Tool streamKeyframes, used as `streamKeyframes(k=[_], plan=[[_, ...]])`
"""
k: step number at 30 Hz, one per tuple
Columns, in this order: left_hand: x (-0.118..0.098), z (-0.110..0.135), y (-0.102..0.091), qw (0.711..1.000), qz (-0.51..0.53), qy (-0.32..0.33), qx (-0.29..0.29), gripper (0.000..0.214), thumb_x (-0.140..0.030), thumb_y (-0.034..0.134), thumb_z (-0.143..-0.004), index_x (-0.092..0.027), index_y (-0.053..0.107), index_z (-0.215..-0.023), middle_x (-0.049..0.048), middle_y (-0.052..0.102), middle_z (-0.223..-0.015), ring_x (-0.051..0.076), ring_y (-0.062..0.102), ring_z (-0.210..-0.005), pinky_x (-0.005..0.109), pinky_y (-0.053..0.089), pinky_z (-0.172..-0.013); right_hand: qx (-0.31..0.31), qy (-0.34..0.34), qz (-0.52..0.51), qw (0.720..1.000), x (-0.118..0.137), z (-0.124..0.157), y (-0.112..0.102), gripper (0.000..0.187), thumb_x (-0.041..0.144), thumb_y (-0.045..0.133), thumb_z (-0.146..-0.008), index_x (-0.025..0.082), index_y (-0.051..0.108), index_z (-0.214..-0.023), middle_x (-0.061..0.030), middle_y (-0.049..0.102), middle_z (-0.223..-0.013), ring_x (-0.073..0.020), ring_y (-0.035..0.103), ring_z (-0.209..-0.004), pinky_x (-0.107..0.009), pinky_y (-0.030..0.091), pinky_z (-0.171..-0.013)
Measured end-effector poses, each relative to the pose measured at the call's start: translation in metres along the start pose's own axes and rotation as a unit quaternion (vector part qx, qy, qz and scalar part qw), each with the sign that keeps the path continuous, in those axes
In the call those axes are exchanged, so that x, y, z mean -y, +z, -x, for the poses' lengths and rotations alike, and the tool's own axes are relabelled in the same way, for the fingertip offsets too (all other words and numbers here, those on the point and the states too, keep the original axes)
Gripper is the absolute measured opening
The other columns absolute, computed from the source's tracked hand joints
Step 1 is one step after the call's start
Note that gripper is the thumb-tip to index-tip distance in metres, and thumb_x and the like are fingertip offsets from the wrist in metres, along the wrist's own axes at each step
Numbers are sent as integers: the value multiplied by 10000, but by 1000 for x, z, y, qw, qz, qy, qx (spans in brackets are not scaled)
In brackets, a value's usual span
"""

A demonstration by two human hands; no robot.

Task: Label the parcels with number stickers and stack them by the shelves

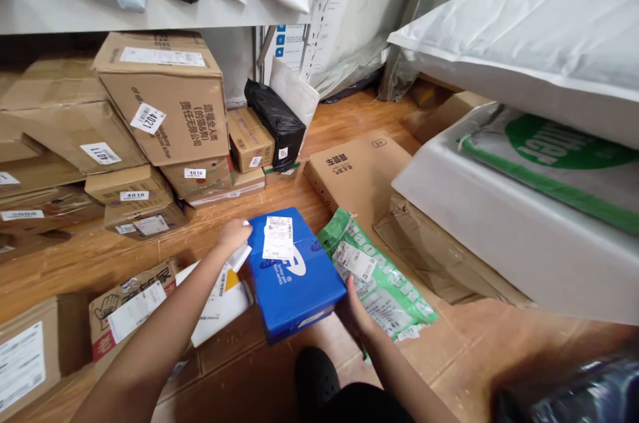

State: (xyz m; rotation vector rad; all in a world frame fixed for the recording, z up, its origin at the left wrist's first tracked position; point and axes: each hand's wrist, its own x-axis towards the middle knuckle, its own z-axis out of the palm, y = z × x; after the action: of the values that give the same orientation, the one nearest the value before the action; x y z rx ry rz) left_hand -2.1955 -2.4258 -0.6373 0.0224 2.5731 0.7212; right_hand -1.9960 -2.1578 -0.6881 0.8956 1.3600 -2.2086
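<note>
A blue cardboard box (299,283) with a white shipping label (278,238) on its top is held between my two hands, above the floor. My left hand (233,236) is closed at its far left corner, with white paper slips (239,256) hanging from the same hand. On the near right side, my right hand (355,310) grips the box's edge, its fingers partly hidden beneath. Just right of the box lies a green plastic parcel bag (382,283) with labels. A white parcel box (222,306) sits to the left, partly behind my left forearm.
Cardboard boxes (160,100) with number labels are stacked under a white shelf (164,13) of bagged parcels. A black-wrapped parcel (277,123) stands beside them. A flat carton (357,170) lies ahead. Large white parcels (529,50) pile up at right. My shoe (315,376) is below.
</note>
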Motion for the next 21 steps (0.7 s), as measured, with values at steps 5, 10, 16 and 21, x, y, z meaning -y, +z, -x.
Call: streamKeyframes(k=[5,10,16,21], plan=[[-3,1,22,998,14,-51,27,249,-245,461,-827,-150,671,-732,120,709,-765,249,663,-749,317,413,-589,29,106,-96,989,2,13,16,627,673,414,-892,173,670,-1172,-97,740,-1117,-249,661,-1115,-393,440,-1061],[1,8,42,995,-5,-82,62,203,-190,505,-815,-154,619,-650,69,673,-679,200,642,-711,278,389,-567,107,196,-140,965,-4,34,5,642,687,629,-742,156,707,-1095,-138,744,-1088,-295,663,-1108,-386,485,-1030],[-15,17,23,996,30,-53,73,189,-153,521,-739,-164,592,-564,36,646,-600,166,611,-592,246,357,-507,25,166,-159,973,-24,34,-12,529,587,774,-541,190,714,-884,-152,766,-964,-338,684,-1054,-413,471,-1048],[-82,2,-45,994,87,48,37,203,-207,513,-723,-149,707,-736,48,700,-706,183,632,-663,242,388,-520,-35,69,-128,989,-11,11,-18,557,704,654,-478,293,672,-855,-127,763,-969,-361,631,-1139,-459,446,-1059]])
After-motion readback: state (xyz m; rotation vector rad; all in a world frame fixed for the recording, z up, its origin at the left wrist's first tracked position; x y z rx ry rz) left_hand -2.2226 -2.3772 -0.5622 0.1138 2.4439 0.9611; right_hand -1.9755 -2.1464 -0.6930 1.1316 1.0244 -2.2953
